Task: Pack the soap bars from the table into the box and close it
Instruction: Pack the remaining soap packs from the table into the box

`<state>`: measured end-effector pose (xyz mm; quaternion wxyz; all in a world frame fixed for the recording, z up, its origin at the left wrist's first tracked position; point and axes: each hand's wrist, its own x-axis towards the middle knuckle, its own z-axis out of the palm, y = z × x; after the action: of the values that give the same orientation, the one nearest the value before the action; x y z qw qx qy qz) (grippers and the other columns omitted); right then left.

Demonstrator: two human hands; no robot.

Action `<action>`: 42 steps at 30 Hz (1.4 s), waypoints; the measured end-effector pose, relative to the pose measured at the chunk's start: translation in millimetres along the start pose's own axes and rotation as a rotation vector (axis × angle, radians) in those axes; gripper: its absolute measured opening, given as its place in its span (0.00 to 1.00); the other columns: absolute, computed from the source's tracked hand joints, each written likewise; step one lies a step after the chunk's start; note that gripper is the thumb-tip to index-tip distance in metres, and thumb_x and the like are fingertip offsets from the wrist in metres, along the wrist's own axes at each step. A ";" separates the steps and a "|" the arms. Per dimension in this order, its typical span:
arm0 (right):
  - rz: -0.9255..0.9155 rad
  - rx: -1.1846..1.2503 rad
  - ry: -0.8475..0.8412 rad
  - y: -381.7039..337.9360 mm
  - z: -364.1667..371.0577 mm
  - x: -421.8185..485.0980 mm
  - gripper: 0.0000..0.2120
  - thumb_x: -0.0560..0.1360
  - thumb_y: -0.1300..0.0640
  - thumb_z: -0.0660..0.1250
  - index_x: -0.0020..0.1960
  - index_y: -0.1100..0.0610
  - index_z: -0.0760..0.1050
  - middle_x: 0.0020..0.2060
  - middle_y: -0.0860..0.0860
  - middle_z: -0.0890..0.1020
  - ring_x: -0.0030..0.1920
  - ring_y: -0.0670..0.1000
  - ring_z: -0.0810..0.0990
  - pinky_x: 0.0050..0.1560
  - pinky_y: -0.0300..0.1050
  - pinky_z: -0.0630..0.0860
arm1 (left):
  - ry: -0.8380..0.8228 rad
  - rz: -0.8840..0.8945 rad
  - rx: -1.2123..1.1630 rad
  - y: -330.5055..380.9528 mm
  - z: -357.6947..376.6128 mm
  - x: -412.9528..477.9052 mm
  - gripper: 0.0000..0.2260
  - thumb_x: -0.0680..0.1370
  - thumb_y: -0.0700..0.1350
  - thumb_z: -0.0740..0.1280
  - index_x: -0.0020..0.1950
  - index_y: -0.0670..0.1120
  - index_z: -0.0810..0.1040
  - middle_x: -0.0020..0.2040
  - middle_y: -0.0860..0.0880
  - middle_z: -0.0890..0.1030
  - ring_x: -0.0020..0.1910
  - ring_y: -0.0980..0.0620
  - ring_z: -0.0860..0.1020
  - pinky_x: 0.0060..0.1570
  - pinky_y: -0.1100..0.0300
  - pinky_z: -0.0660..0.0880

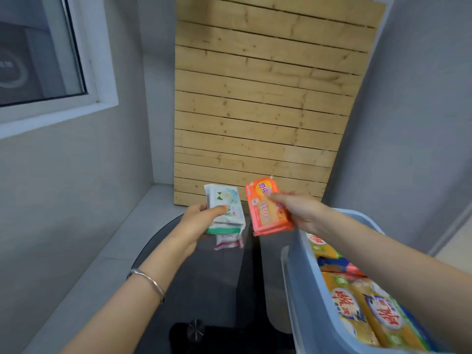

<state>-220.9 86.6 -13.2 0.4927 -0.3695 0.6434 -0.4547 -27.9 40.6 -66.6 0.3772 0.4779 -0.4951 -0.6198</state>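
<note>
Wooden slat panel (265, 98) takes up most of the view, leaning against the grey wall straight ahead, with a window (38, 52) off to the left. Below that there's a dark glass table (204, 284), and at the right edge of it a blue box (306, 290), lid off, already holding several yellow soap bars (362, 310) plus a bit of pink wrapper showing between them. Both arms reach out over the table. Left hand (199, 221) is wrapped round a small stack of white-and-green soap packs (226, 209), thumb pressed on the top one, and there's a pinkish pack (228, 242) under the stack, too blurry to say if it's gripped or lying on the glass. Right hand (301, 213) pinches a stack of orange soap packs (268, 208), just beside the white ones and near the box's far corner. Thin silver bracelet (150, 282) on the left wrist.
</note>
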 end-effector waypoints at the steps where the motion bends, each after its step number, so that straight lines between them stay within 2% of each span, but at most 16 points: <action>1: -0.026 0.002 -0.009 -5.7 -13.5 -16.0 0.03 0.77 0.58 0.64 0.47 0.58 0.74 0.36 0.53 0.82 0.35 0.49 0.81 0.41 0.44 0.78 | -0.022 0.007 -0.005 3.6 6.6 -7.3 0.07 0.73 0.43 0.70 0.50 0.45 0.77 0.45 0.46 0.84 0.38 0.51 0.82 0.34 0.61 0.78; 4: -0.048 0.044 -0.015 -9.0 -54.6 -54.9 0.08 0.76 0.57 0.65 0.54 0.56 0.74 0.41 0.54 0.83 0.38 0.50 0.82 0.38 0.43 0.79 | -0.087 -0.003 -0.016 10.8 27.4 -27.5 0.11 0.73 0.44 0.71 0.53 0.43 0.77 0.45 0.44 0.85 0.34 0.50 0.84 0.29 0.60 0.80; 6: -0.059 0.088 -0.004 -0.4 -77.8 -72.8 0.15 0.76 0.57 0.65 0.61 0.50 0.68 0.46 0.55 0.82 0.42 0.52 0.82 0.41 0.47 0.80 | -0.100 -0.014 -0.004 13.0 39.7 -38.9 0.12 0.72 0.45 0.72 0.54 0.44 0.78 0.46 0.42 0.85 0.41 0.43 0.84 0.41 0.52 0.83; 8: -0.062 0.101 -0.011 12.8 -94.1 -90.1 0.20 0.77 0.56 0.65 0.64 0.42 0.63 0.49 0.55 0.82 0.43 0.53 0.82 0.42 0.50 0.80 | -0.109 -0.018 0.005 13.9 52.6 -48.3 0.14 0.71 0.46 0.72 0.55 0.44 0.78 0.50 0.41 0.85 0.47 0.38 0.83 0.54 0.44 0.78; 9: -0.053 0.096 -0.022 21.0 -99.5 -97.7 0.20 0.77 0.55 0.64 0.64 0.41 0.63 0.49 0.55 0.82 0.43 0.53 0.82 0.43 0.51 0.80 | -0.112 -0.011 0.010 13.8 58.8 -52.2 0.14 0.71 0.47 0.73 0.54 0.45 0.78 0.50 0.40 0.84 0.47 0.39 0.82 0.56 0.43 0.76; 13: -0.018 0.068 -0.034 58.7 -111.4 -108.0 0.19 0.76 0.55 0.66 0.65 0.50 0.68 0.51 0.57 0.83 0.43 0.54 0.83 0.49 0.54 0.80 | -0.115 0.023 0.010 12.8 78.6 -65.3 0.10 0.72 0.47 0.72 0.52 0.47 0.79 0.48 0.45 0.85 0.46 0.44 0.81 0.60 0.44 0.73; 15: -0.018 0.000 -0.026 72.7 -111.1 -108.8 0.18 0.75 0.56 0.67 0.63 0.51 0.69 0.52 0.55 0.83 0.47 0.54 0.83 0.52 0.54 0.80 | -0.121 0.026 0.009 13.0 84.9 -70.0 0.08 0.72 0.46 0.71 0.51 0.48 0.79 0.47 0.47 0.85 0.46 0.46 0.81 0.58 0.46 0.75; 20: -0.026 -0.221 -0.099 79.4 -118.6 -109.5 0.16 0.72 0.53 0.71 0.58 0.50 0.73 0.54 0.52 0.83 0.50 0.51 0.84 0.49 0.44 0.80 | -0.135 0.048 -0.012 16.0 95.2 -78.7 0.05 0.74 0.44 0.70 0.49 0.49 0.78 0.45 0.49 0.84 0.41 0.51 0.81 0.42 0.57 0.77; 23: -0.160 -0.454 -0.061 79.5 -126.8 -108.1 0.11 0.70 0.51 0.73 0.51 0.50 0.78 0.51 0.49 0.83 0.49 0.46 0.83 0.53 0.44 0.80 | -0.143 0.062 0.010 17.5 101.1 -83.5 0.11 0.73 0.44 0.70 0.55 0.48 0.79 0.48 0.48 0.85 0.41 0.52 0.82 0.36 0.60 0.77; 27: -0.333 -0.679 -0.103 88.5 -127.8 -107.6 0.13 0.73 0.53 0.70 0.57 0.54 0.81 0.47 0.39 0.81 0.45 0.33 0.80 0.53 0.33 0.78 | -0.198 0.062 0.015 20.4 118.3 -92.0 0.13 0.74 0.45 0.70 0.58 0.46 0.79 0.50 0.47 0.85 0.37 0.56 0.82 0.27 0.68 0.75; 29: -0.334 -0.640 -0.086 92.5 -131.5 -104.3 0.12 0.76 0.53 0.67 0.57 0.54 0.79 0.45 0.44 0.81 0.43 0.40 0.80 0.52 0.39 0.79 | -0.230 0.044 0.024 20.7 128.7 -93.9 0.15 0.74 0.47 0.69 0.59 0.45 0.78 0.50 0.47 0.85 0.41 0.54 0.83 0.34 0.63 0.77; 31: -0.304 -0.460 0.013 90.8 -138.4 -100.8 0.10 0.78 0.52 0.63 0.55 0.52 0.78 0.44 0.50 0.82 0.42 0.49 0.81 0.50 0.48 0.79 | -0.259 0.020 0.024 20.1 139.2 -94.1 0.16 0.75 0.50 0.68 0.60 0.45 0.78 0.52 0.46 0.85 0.47 0.50 0.83 0.41 0.60 0.78; 34: -0.348 -0.273 0.133 75.1 -153.8 -102.3 0.10 0.80 0.50 0.58 0.56 0.51 0.75 0.49 0.51 0.82 0.45 0.47 0.80 0.47 0.38 0.78 | -0.334 0.002 0.044 17.0 161.4 -94.2 0.16 0.76 0.50 0.66 0.59 0.42 0.77 0.53 0.44 0.84 0.50 0.48 0.83 0.47 0.57 0.79; 37: -0.404 -0.197 0.086 63.0 -165.1 -108.5 0.11 0.80 0.52 0.57 0.60 0.51 0.73 0.47 0.49 0.81 0.43 0.44 0.80 0.40 0.31 0.77 | -0.410 -0.010 0.101 10.1 189.1 -96.1 0.11 0.76 0.50 0.67 0.53 0.44 0.77 0.45 0.47 0.84 0.38 0.53 0.82 0.31 0.63 0.78; 40: -0.478 -0.294 0.071 67.1 -172.5 -109.9 0.06 0.79 0.56 0.62 0.54 0.53 0.74 0.43 0.51 0.80 0.40 0.44 0.79 0.38 0.33 0.77 | -0.469 -0.018 0.143 2.2 215.2 -99.0 0.06 0.76 0.48 0.67 0.48 0.46 0.76 0.45 0.46 0.84 0.38 0.53 0.83 0.33 0.63 0.80; 42: -0.521 -0.391 0.096 75.5 -181.7 -107.4 0.03 0.76 0.51 0.65 0.47 0.50 0.75 0.41 0.51 0.80 0.39 0.45 0.79 0.40 0.39 0.77 | -0.438 0.084 0.259 -2.8 225.5 -103.8 0.05 0.76 0.49 0.67 0.45 0.50 0.72 0.42 0.51 0.82 0.38 0.57 0.81 0.35 0.66 0.79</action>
<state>-373.2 249.6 -34.5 0.2487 -0.5875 0.6247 -0.4503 -218.9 196.0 -34.7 0.2220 0.3555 -0.6596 -0.6239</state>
